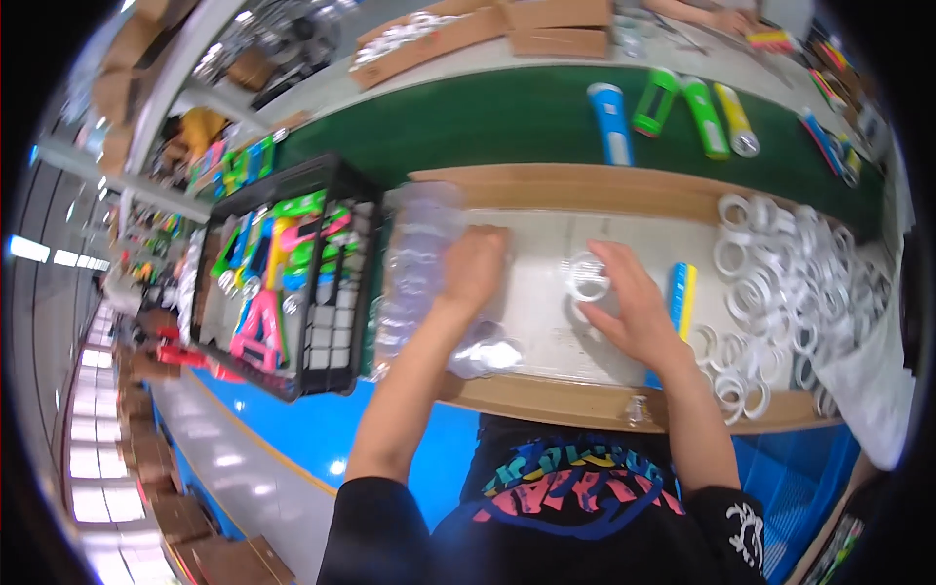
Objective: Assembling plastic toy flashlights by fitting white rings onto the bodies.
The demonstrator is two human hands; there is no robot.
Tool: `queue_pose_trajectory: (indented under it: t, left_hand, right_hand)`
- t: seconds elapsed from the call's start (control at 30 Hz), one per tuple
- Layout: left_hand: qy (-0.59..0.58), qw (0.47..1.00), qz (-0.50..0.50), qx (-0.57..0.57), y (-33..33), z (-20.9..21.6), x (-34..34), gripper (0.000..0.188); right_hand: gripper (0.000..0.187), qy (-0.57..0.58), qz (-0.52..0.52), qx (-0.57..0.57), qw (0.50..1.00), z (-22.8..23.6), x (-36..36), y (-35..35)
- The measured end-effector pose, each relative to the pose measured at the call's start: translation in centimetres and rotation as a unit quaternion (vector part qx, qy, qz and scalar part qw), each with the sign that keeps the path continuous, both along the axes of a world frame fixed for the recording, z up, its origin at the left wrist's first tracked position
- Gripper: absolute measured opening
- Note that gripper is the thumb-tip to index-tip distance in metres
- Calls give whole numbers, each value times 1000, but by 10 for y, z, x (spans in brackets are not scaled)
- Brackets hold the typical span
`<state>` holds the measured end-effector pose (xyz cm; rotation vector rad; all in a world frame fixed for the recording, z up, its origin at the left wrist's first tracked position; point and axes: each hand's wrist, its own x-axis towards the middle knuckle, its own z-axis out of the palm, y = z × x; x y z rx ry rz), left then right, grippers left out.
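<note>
My right hand [632, 310] grips a white plastic ring [588, 277] between thumb and fingers, above the pale bottom of a shallow cardboard tray [546, 389]. My left hand [476, 265] is closed at the edge of a pile of clear plastic discs [414, 268]; its fingertips are hidden, so what it pinches does not show. More clear discs [490, 353] lie just below that wrist. Right of my right hand lies a blue and yellow strip-shaped piece [681, 297], partly covered by the hand. Many loose white rings [770, 278] are heaped at the tray's right end.
A black crate [327, 341] of colourful flashlight-like bodies stands left of the tray. Beyond the tray, several blue, green and yellow bodies [704, 119] lie on the green mat [439, 122]. Across the bench are open cardboard boxes [429, 44] and another person's hand [731, 21].
</note>
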<state>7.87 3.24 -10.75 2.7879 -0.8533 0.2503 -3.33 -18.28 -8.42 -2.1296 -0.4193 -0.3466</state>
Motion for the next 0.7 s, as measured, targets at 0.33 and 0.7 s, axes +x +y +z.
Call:
queue_pose_trajectory:
  t: [0.33, 0.7]
  left_hand:
    - [-65, 996, -15, 65, 12, -8, -6, 14]
    - [-47, 993, -62, 92, 30, -5, 13, 27]
  right_hand:
    - [65, 9, -7, -14, 1000, 3, -6, 8]
    - [65, 8, 14, 0, 1000, 2, -8, 7]
